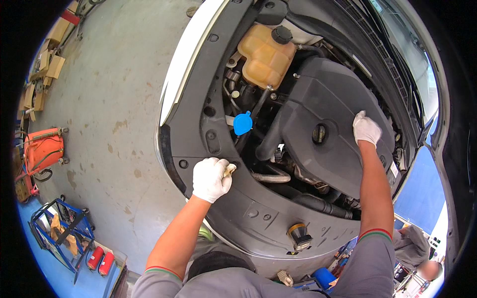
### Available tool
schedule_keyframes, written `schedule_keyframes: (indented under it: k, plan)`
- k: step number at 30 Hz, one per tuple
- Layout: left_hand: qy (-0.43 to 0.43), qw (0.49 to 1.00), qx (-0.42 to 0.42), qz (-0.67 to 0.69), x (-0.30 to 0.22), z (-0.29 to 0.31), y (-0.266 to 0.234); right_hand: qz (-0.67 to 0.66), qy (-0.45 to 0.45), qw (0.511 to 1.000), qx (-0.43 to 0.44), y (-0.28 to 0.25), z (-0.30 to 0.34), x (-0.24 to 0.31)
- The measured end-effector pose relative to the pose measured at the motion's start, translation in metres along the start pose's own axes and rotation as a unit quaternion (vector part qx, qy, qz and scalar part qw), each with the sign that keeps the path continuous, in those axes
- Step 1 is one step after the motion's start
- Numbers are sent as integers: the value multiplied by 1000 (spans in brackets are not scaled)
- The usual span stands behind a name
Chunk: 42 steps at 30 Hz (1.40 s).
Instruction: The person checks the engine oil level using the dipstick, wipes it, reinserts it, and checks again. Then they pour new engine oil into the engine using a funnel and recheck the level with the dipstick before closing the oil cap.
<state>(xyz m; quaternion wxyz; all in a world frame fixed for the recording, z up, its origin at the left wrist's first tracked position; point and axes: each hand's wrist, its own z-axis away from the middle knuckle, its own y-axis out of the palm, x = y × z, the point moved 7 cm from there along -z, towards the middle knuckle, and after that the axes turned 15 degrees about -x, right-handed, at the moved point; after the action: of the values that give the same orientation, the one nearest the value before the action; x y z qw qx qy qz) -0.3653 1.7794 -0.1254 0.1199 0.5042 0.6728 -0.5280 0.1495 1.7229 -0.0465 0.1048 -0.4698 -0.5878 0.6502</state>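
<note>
Both my hands wear white gloves over an open car engine bay. On the black front trim panel, my left hand is closed round a small crumpled cream cloth, which pokes out beside the thumb. My right hand rests at the far right part of the dark grey engine cover, fingers curled in; anything inside them is hidden. Between the hands, the black oil filler cap sits in the cover. A blue washer-fluid cap lies ahead of my left hand, near the amber coolant tank.
A small work lamp with a yellow ring stands on the front panel. The raised hood borders the right side. Leftward are an orange wheeled machine, a blue-framed cart and red cylinders. Another person is at lower right.
</note>
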Motion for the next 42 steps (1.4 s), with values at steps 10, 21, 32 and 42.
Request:
schedule_keyframes:
  k: [10, 21, 32, 42]
  plan:
    - [-6, 1000, 3, -12, 0, 1, -2, 121, -203, 971, 26, -140, 3, -92]
    - [-50, 997, -24, 46, -4, 3, -20, 123, -71, 944, -298, -382, 47, -298]
    - [-530, 634, 119, 550, -29, 82, -99, -522, 299, 710, -367, -437, 413, -431]
    - [-408, 543, 184, 711, -179, 160, -272, -869, 400, 292, -6, -298, 623, -120]
